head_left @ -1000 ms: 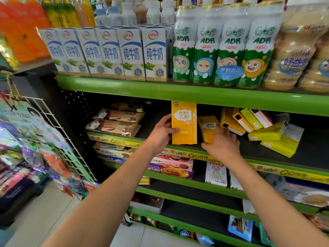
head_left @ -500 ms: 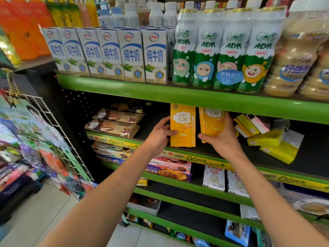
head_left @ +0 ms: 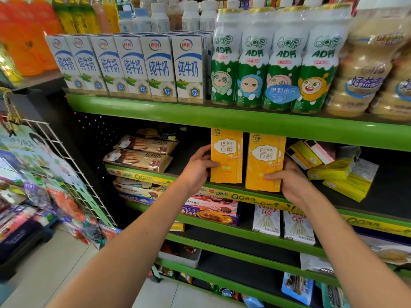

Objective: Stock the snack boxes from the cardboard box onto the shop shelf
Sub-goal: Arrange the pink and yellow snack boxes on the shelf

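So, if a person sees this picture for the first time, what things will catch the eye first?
Two upright orange snack boxes on the middle shelf: the left hand holds the left box, the right hand the right box. On the green shelf above stand white milk cartons and green cartoon bottles. Yellow boxes lie jumbled at right.

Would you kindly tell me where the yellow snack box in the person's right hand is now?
In the head view, the yellow snack box held by the right hand stands upright at the green shelf's front edge, right of its twin in the left hand.
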`<state>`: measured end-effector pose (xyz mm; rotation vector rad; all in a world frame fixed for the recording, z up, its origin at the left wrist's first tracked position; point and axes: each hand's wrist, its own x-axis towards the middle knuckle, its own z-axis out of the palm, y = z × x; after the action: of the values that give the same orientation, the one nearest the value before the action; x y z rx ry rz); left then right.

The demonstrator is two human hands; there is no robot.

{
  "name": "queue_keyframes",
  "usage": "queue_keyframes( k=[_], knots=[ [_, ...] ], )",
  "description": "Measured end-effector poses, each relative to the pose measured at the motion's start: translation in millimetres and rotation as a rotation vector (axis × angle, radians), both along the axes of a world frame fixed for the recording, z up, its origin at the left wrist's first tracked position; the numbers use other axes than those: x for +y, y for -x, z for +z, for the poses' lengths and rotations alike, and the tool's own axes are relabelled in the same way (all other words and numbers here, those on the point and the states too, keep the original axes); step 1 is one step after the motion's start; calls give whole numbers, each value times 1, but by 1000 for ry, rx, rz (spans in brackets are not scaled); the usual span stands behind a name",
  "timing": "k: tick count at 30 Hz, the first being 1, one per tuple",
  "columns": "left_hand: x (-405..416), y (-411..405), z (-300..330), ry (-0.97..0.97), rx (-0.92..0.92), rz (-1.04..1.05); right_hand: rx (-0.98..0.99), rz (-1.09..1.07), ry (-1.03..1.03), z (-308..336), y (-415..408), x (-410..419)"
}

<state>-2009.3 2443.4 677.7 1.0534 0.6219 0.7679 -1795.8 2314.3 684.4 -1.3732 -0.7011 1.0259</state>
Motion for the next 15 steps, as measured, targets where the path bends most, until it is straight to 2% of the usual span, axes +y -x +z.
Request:
queue_keyframes(
  k=[15],
  knots=[
    [-4, 1, 1, -46, 36, 3, -4, 32, -9, 0, 2, -2]
  ],
)
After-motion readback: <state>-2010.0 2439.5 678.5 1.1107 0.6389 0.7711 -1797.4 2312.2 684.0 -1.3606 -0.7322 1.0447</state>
